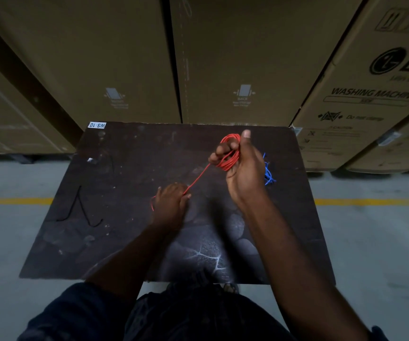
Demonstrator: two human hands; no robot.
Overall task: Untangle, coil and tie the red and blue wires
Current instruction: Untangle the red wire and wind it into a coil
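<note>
My right hand [244,168] holds a coil of red wire [230,156] above the dark table [124,168], fingers curled through the loops and thumb raised. One taut strand of the red wire runs down and left to my left hand [171,203], which pinches it just above the tabletop. A short red tail shows at the left of that hand. The blue wire [268,172] lies in a loose tangle on the table right of my right hand, partly hidden behind it.
A thin black cord [80,210] lies on the table's left part. A white label [97,125] marks the far left corner. Large cardboard boxes [370,94] stand close behind the table. Grey floor with a yellow line [14,201] lies on both sides.
</note>
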